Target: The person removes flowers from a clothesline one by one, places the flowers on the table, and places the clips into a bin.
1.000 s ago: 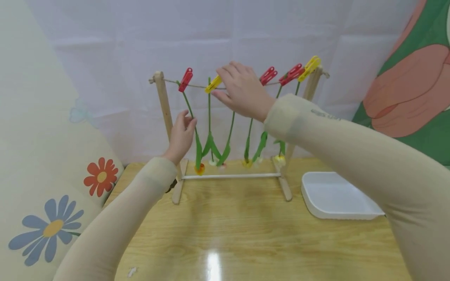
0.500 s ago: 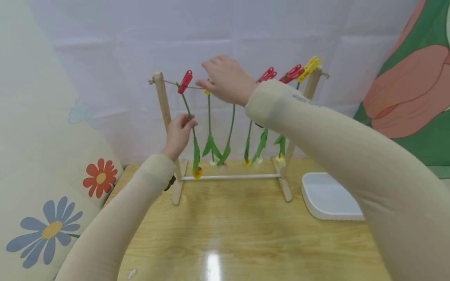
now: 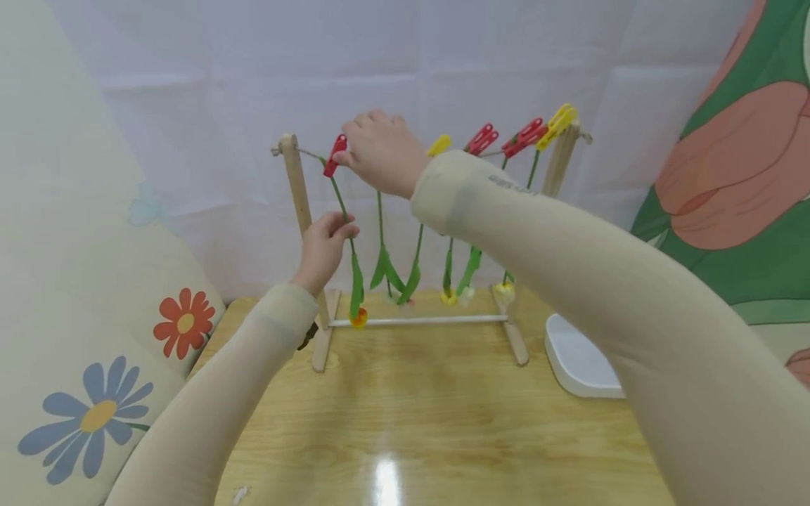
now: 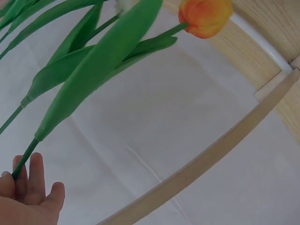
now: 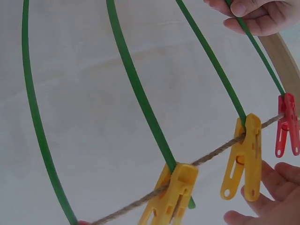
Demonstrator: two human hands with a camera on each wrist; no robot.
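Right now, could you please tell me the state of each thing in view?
Left hand, holding the orange tulip by its stem
Right hand, beside the clothespins, contact unclear
Orange tulip, hanging blossom down
Other tulips, hanging likewise
Clothespins, clipped to the rope
Rope, strung across the wooden stand
Wooden stand, upright
White tray, upright, partly hidden by a sleeve

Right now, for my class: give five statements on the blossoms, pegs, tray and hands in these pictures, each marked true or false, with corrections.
1. The left hand pinches the stem of the orange tulip. True.
2. In the head view, the blossoms sit above the rope. False: they hang below it.
3. The white tray stands on the table, to the right of the rack. True.
4. In the head view, the leftmost peg is yellow. False: it is red.
5. The right hand rests in the tray. False: it is up near the rope's left end.
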